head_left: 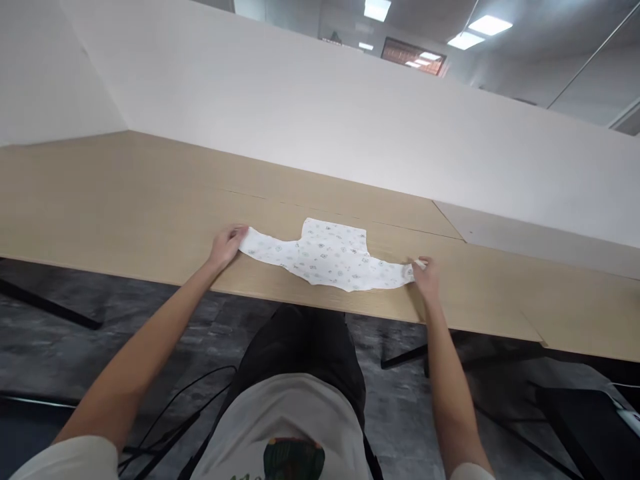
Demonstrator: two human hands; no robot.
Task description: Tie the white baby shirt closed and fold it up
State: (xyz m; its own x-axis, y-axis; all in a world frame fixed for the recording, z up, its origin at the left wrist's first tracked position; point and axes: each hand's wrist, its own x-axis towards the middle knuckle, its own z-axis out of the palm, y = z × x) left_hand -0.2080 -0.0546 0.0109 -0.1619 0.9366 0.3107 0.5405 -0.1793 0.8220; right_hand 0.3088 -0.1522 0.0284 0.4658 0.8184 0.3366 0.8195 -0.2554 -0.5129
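Observation:
A small white long-sleeved baby shirt (333, 255) with a scattered little print lies spread on the wooden table, its sleeves stretched out to both sides. The body of the shirt is short and looks folded over. At the left sleeve's end, my left hand (229, 245) has its fingers closed on the cuff, the fingertips partly hidden. On the other side my right hand (425, 275) pinches the right cuff between thumb and fingers, with a bit of white fabric showing above them.
The table (125, 200) runs along a white partition (300, 107) at its back. Its front edge is just before my legs. A grey panel (540, 235) is set in at the back right. Black cables (185, 387) hang at lower left, and a dark chair-like object (580, 427) stands at lower right.

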